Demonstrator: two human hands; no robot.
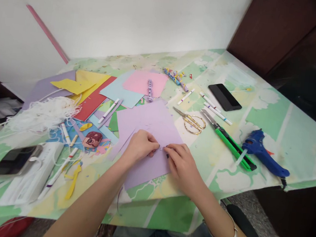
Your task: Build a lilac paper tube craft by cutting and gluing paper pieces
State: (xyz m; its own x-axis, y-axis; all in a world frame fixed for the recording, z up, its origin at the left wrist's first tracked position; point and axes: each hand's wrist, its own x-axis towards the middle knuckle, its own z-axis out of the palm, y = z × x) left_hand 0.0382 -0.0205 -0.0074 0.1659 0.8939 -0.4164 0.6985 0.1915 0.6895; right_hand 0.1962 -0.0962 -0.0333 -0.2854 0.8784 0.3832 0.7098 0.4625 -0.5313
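My left hand (142, 146) is closed in a pinch above a sheet of purple paper (152, 121) on the table. Facing it, my right hand (181, 161) also has thumb and fingertips drawn together. Between the two sets of fingertips shows a tiny curled purple bit (161, 148), too small to name. Which hand grips it I cannot tell. Just beyond my right hand lie gold-handled scissors (192, 122) and a green utility knife (230, 144). A rolled purple paper tube (150, 91) rests on pink paper (141, 81) behind the purple sheet.
To the right are a blue glue gun (266, 153) and a black phone (225, 97). Several markers (217, 113) lie about. On the left are tangled white cord (45, 113), coloured papers (93, 105), a white power strip (33, 177) and another phone (15, 160).
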